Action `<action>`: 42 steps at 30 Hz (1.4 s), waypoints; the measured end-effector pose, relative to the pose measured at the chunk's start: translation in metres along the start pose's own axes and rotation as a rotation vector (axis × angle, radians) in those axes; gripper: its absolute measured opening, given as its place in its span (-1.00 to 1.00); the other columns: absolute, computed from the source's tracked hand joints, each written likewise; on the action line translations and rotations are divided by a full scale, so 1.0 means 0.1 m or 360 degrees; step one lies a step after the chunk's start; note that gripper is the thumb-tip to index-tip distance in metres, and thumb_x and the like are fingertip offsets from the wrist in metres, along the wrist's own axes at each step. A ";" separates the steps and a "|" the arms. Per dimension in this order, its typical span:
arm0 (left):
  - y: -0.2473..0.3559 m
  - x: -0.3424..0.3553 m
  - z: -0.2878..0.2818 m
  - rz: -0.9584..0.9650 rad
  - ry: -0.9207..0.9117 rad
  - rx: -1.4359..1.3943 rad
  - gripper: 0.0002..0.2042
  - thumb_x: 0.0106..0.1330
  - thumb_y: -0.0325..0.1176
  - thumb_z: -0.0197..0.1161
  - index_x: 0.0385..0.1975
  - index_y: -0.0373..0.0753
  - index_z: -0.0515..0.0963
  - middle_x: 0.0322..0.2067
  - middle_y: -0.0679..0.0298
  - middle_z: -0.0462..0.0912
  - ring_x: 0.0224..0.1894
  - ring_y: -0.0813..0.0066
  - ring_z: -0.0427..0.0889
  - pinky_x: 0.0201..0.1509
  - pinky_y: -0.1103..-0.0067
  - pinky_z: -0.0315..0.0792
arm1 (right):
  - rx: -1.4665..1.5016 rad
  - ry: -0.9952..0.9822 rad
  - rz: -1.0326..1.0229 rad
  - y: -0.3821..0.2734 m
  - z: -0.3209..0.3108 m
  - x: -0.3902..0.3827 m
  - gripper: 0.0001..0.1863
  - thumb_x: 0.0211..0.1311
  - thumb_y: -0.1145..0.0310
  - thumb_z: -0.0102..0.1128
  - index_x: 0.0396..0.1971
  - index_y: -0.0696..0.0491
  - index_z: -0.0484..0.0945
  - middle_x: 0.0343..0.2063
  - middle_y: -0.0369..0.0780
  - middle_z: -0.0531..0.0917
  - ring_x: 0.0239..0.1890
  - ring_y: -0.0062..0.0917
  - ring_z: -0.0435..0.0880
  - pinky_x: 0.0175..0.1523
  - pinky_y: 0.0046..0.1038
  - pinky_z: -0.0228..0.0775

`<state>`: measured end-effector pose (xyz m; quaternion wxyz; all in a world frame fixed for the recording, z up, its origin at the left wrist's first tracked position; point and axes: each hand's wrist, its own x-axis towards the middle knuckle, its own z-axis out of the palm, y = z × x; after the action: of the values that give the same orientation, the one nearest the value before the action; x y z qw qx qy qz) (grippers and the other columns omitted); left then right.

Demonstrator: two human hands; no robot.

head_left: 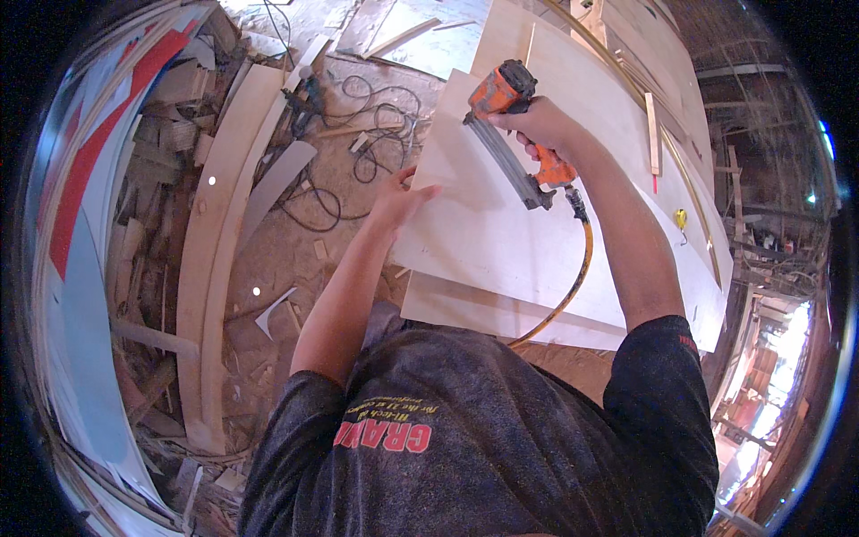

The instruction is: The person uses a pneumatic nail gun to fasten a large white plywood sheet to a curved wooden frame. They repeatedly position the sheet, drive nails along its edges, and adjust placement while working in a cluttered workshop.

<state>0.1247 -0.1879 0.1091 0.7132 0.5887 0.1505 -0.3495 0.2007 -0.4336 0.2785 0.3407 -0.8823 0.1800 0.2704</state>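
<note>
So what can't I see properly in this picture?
All in the head view:
Orange nail gun: its handle is partly covered by the right hand.
Yellow hose: its far end is hidden behind the dark shirt.
Upper pale panel: its underside is hidden by its own top.
Small yellow object toward the right: too small to name surely.

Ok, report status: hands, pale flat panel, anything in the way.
Right hand gripping orange-and-black nail gun. Left hand at left edge of pale flat panel. Yellow flexible hose running over it.
</note>
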 end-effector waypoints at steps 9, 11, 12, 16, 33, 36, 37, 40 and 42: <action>0.08 0.13 -0.17 0.0017 -0.0090 -0.0177 -0.25 0.17 -0.35 0.60 0.38 -0.26 0.38 -0.02 0.07 0.74 -0.11 0.23 0.77 -0.04 0.24 0.67 | 0.0074 -0.0088 -0.0049 -0.19 0.10 0.03 -0.59 0.23 0.06 0.47 -0.13 0.06 0.62 -0.66 -0.40 0.42 -0.73 -0.66 0.41 -0.60 -0.46 0.28; 0.09 0.13 -0.17 0.0021 -0.0086 -0.0151 -0.26 0.17 -0.36 0.60 0.37 -0.27 0.39 0.00 0.06 0.73 -0.09 0.23 0.77 -0.05 0.26 0.68 | 0.0041 -0.0069 -0.0032 -0.16 0.11 0.08 -0.58 0.23 0.06 0.46 -0.11 0.06 0.61 -0.66 -0.40 0.42 -0.73 -0.66 0.42 -0.60 -0.46 0.29; 0.12 0.12 -0.17 0.0016 -0.0073 -0.0130 -0.26 0.17 -0.36 0.59 0.37 -0.28 0.39 0.01 0.06 0.73 -0.08 0.24 0.76 -0.06 0.27 0.68 | 0.0025 -0.0060 -0.0022 -0.18 0.13 0.08 -0.57 0.23 0.06 0.46 -0.10 0.06 0.61 -0.66 -0.40 0.42 -0.73 -0.66 0.42 -0.60 -0.46 0.29; 0.12 0.12 -0.28 0.0001 -0.0126 -0.0227 -0.28 0.17 -0.38 0.59 0.34 -0.31 0.41 0.03 0.06 0.72 -0.07 0.27 0.76 -0.07 0.31 0.68 | -0.0001 -0.0057 0.0036 -0.29 0.14 0.01 -0.57 0.23 0.05 0.47 -0.14 0.08 0.61 -0.65 -0.40 0.43 -0.72 -0.66 0.43 -0.59 -0.46 0.30; 0.17 -0.36 -0.85 -0.0165 -0.0152 0.0440 -0.74 0.16 -0.32 0.61 -0.33 -0.32 0.66 -0.44 0.34 0.68 -0.48 0.62 0.60 -0.41 0.64 0.51 | 0.0023 -0.0115 -0.0053 -0.29 0.23 0.16 -0.57 0.18 0.07 0.50 -0.29 0.18 0.67 -0.73 -0.32 0.47 -0.79 -0.59 0.43 -0.67 -0.42 0.29; 0.18 -0.33 -0.85 -0.0182 -0.0152 0.0416 -0.74 0.16 -0.33 0.61 -0.39 -0.32 0.64 -0.47 0.34 0.66 -0.49 0.62 0.60 -0.42 0.64 0.51 | 0.0025 -0.0207 -0.0025 -0.25 0.21 0.17 -0.55 0.17 0.03 0.50 -0.31 0.17 0.66 -0.74 -0.32 0.47 -0.79 -0.58 0.45 -0.66 -0.41 0.30; 0.18 -0.30 -0.85 -0.0195 -0.0157 0.0397 -0.74 0.16 -0.34 0.61 -0.41 -0.32 0.63 -0.48 0.33 0.66 -0.49 0.63 0.59 -0.43 0.63 0.51 | 0.0025 -0.0218 -0.0039 -0.25 0.23 0.15 -0.55 0.17 0.03 0.50 -0.33 0.16 0.66 -0.74 -0.32 0.47 -0.78 -0.58 0.46 -0.66 -0.41 0.31; 0.16 -0.19 -0.83 -0.0202 -0.0134 0.0412 -0.74 0.18 -0.33 0.60 -0.44 -0.31 0.61 -0.54 0.34 0.64 -0.53 0.62 0.58 -0.45 0.62 0.49 | 0.0002 -0.0232 -0.0056 -0.29 0.25 0.10 -0.55 0.17 0.01 0.50 -0.36 0.15 0.65 -0.75 -0.32 0.47 -0.77 -0.58 0.47 -0.65 -0.40 0.32; 0.17 -0.12 -0.82 -0.0147 -0.0146 0.0525 -0.73 0.18 -0.34 0.60 -0.46 -0.31 0.60 -0.57 0.35 0.62 -0.56 0.62 0.57 -0.48 0.61 0.47 | -0.0044 -0.0209 -0.0026 -0.28 0.23 0.13 -0.56 0.17 0.02 0.49 -0.36 0.15 0.65 -0.75 -0.32 0.47 -0.77 -0.58 0.48 -0.65 -0.41 0.33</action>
<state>0.1440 -0.1053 0.1072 0.5964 0.6735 0.0852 -0.4283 0.2168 -0.3999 0.2701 0.3418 -0.8688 0.1463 0.3272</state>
